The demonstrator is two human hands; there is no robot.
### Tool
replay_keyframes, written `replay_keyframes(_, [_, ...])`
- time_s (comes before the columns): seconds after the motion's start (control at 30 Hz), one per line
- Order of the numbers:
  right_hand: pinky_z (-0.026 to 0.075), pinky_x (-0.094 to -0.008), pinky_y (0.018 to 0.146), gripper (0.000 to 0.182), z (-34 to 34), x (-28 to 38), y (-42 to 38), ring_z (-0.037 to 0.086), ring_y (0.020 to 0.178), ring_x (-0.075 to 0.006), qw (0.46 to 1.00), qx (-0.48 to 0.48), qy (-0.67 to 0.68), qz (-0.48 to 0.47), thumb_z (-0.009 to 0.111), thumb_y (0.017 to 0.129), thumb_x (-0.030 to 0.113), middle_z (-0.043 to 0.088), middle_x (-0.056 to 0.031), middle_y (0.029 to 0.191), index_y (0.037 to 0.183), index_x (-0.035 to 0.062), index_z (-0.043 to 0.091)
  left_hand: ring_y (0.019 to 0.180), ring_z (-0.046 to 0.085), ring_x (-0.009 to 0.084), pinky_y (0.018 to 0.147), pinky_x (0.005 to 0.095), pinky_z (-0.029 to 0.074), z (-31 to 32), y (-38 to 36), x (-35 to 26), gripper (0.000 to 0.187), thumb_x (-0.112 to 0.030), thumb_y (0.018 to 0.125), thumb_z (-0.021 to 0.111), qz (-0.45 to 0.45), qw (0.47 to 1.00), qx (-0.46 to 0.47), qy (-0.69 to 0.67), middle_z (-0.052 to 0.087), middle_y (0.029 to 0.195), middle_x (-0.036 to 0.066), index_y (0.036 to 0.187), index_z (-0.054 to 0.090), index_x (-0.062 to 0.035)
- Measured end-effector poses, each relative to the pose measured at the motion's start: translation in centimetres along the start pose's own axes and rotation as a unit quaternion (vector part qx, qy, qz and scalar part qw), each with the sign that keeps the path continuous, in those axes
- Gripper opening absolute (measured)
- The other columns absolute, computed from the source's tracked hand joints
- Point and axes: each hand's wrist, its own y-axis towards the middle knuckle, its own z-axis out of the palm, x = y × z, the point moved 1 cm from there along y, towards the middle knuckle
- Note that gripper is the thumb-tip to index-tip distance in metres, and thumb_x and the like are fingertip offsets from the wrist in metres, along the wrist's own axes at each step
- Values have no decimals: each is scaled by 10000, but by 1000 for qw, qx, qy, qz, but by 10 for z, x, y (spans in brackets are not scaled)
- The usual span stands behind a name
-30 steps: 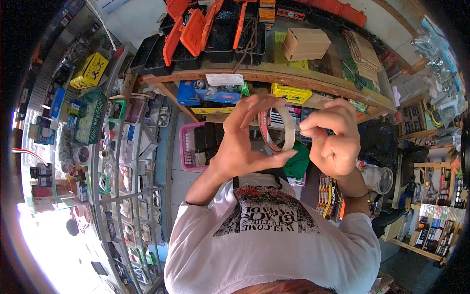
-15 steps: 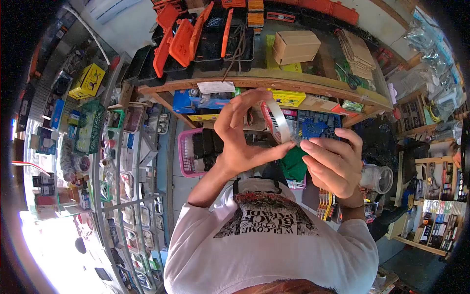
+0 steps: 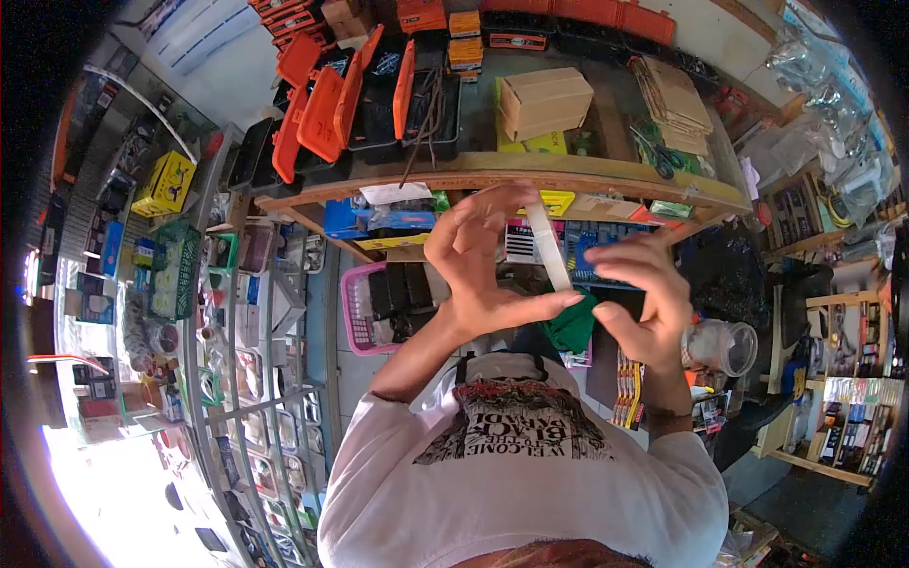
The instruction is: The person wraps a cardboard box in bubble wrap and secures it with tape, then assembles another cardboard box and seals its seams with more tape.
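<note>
A roll of clear tape (image 3: 547, 241) stands almost edge-on to me above the gap before the counter. My left hand (image 3: 473, 260) grips it by the rim, thumb at the lower end and fingers at the upper end. Just to the right is my right hand (image 3: 649, 298), its thumb and fingers apart with nothing between them. A small space separates it from the roll. Behind the roll, boxes and blue packaging on the shelf under the counter are partly hidden.
The glass-topped counter's wooden edge (image 3: 606, 170) runs ahead. On it stand a cardboard box (image 3: 543, 102), flattened cardboard (image 3: 672, 99), scissors (image 3: 658, 156) and open orange-lidded cases (image 3: 327, 114). A pink basket (image 3: 355, 312) sits below left; glass shelving (image 3: 204, 379) lines the left.
My right hand has let go of the tape's edge and opened, moving slightly away. The roll has turned from an angled view to nearly edge-on. My view has shifted a little.
</note>
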Motion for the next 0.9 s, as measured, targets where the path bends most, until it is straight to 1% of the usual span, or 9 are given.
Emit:
replay_keyframes(0.07, [456,-412,930,377,6,-5,0,659,1021,-299,999,39,-6,22,844,775,206,724,-110,1132,1080,22,723,1272,549,371,1044,535,477,7,0,8,1228,-199,666,977,2,999,-9,-36,476,1393,269,1536,112,-152])
replay_keyframes(0.23, [448,-409,905,279,12,-26,-8,651,989,-269,1000,10,-14,-1,843,779,180,725,-65,1035,1010,51,752,1326,500,371,1064,553,453,27,-6,29,1214,-190,668,972,-33,994,-19,-100,442,1435,229,1534,120,-179])
replay_keyframes(0.33, [472,-467,930,204,2,-30,3,656,922,-310,998,17,-65,-7,828,802,141,700,-115,901,898,-1,718,1366,468,372,1093,569,424,33,-5,39,1154,-134,689,949,-70,989,-25,-130,405,1466,202,1523,152,-167])
replay_keyframes(0.4, [465,-474,923,195,-7,-42,4,649,924,-285,993,20,-116,-23,828,767,117,689,-84,908,902,13,734,1364,472,371,1106,579,409,32,-8,48,1120,-105,704,932,-97,986,-17,-131,408,1464,194,1518,166,-158])
replay_keyframes(0.43, [464,-474,922,198,-11,-46,4,648,925,-278,989,23,-141,-30,829,755,113,686,-74,912,904,17,739,1383,460,377,1128,568,391,34,-10,50,1065,-73,724,907,-98,985,-38,-139,417,1476,215,1507,188,-137])
replay_keyframes(0.53, [451,-477,937,224,-22,-56,6,644,936,-259,979,39,-196,-42,828,730,95,676,-44,925,941,52,764,1408,442,385,1139,534,380,31,-9,55,1028,-69,744,888,-112,988,-12,-108,423,1489,238,1501,194,-121])
replay_keyframes(0.63, [436,-484,959,268,-31,-65,7,640,953,-244,972,60,-224,-47,825,719,77,667,-21,936,983,88,786,1412,432,407,1142,542,377,31,-8,53,915,-117,838,814,-168,981,-16,-93,421,1488,259,1513,198,-164])
replay_keyframes(0.8, [424,-496,984,273,-48,-91,12,638,972,-235,967,96,-229,-59,818,729,67,663,-10,949,999,100,790,1400,451,322,1125,471,383,28,-21,64,660,-54,904,715,-237,960,-52,-136,460,1486,219,1440,330,-67])
replay_keyframes(0.9, [462,-471,982,267,-60,-128,10,655,1089,-270,968,133,-204,-53,780,734,8,669,-51,974,996,60,782,1370,473,267,1106,413,408,24,-24,60,473,-26,964,624,-311,936,-82,-141,501,1458,188,1388,416,-45])
